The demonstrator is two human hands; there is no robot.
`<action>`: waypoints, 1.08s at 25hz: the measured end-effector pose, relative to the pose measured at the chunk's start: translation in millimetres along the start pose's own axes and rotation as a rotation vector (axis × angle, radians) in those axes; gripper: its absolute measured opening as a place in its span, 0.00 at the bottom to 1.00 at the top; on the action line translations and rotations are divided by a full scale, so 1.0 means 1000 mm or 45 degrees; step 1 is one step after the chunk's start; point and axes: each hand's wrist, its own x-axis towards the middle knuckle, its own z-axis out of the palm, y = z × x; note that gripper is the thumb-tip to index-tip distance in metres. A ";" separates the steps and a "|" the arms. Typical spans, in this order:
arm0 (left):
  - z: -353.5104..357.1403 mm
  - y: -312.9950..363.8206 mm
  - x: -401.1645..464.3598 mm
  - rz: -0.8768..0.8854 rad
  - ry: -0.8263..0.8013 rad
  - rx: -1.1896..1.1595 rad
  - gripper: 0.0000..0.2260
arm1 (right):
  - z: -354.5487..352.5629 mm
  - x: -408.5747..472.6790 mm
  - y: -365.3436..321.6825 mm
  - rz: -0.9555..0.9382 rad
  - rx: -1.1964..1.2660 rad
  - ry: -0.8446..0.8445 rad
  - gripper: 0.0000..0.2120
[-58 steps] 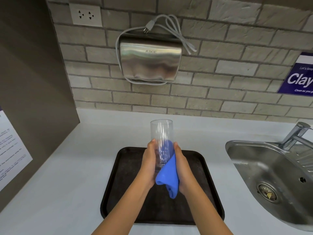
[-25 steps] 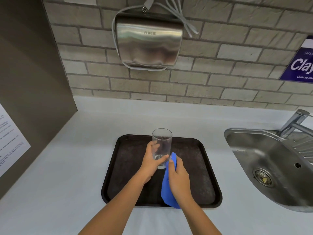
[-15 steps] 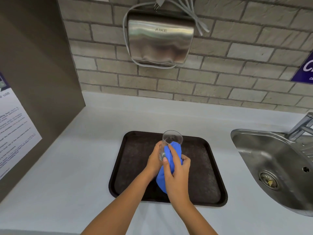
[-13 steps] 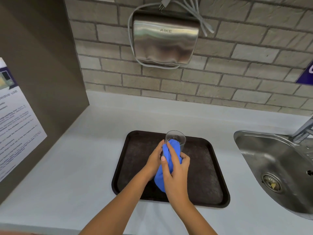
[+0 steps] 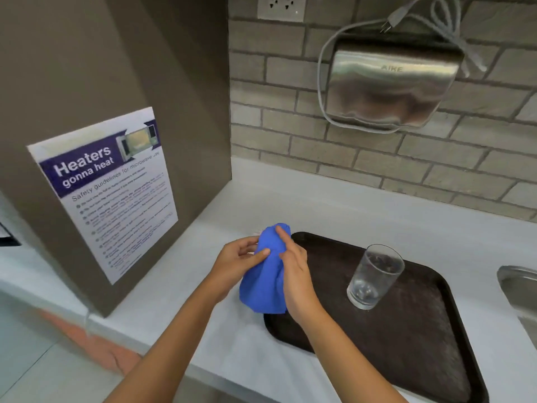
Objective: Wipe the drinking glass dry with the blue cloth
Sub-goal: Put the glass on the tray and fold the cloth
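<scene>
The clear drinking glass [image 5: 374, 276] stands upright on the dark brown tray [image 5: 412, 338], with no hand on it. The blue cloth [image 5: 266, 274] hangs bunched between both hands, over the tray's left edge and the white counter. My left hand [image 5: 236, 260] pinches the cloth from the left with its thumb on the fabric. My right hand [image 5: 293, 267] presses it from the right, fingers reaching up to the cloth's top. Both hands are well to the left of the glass.
A tall brown panel [image 5: 116, 82] with a microwave safety poster [image 5: 107, 193] stands at the left. A steel hand dryer [image 5: 389, 85] with a looped cord hangs on the brick wall. The sink rim [image 5: 517, 286] shows at the right edge. The counter's front edge [image 5: 186, 359] runs below my arms.
The glass has left my left hand and now stands on the tray. Both hands moved left with the cloth, and the camera view swung left.
</scene>
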 end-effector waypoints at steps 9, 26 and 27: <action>-0.037 -0.050 0.033 -0.215 0.083 0.078 0.13 | 0.030 0.040 0.043 0.139 -0.140 0.105 0.24; -0.028 -0.102 0.082 0.080 0.115 0.654 0.13 | 0.039 0.080 0.081 -0.021 -0.921 0.057 0.17; -0.027 -0.102 0.082 0.081 0.123 0.630 0.13 | 0.040 0.080 0.080 -0.004 -0.945 0.027 0.16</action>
